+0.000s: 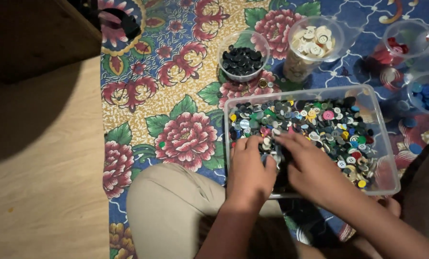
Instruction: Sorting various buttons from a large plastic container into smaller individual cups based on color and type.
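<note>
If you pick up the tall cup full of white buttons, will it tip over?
The cup of white buttons looks tall, narrow and heaped to the brim, so it may tip easily. Its clear wall seems thin, so it might flex. Loose buttons would probably spill.

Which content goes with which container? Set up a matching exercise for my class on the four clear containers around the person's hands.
Column 1:
1. rectangular tub
2. cup behind the tub's left corner
3. cup behind the tub's middle
4. cup at the right edge

Column 2:
a. cream buttons
b. blue buttons
c. mixed-colour buttons, both hands in them
d. black buttons

Pairs: 1-c, 2-d, 3-a, 4-b
</note>
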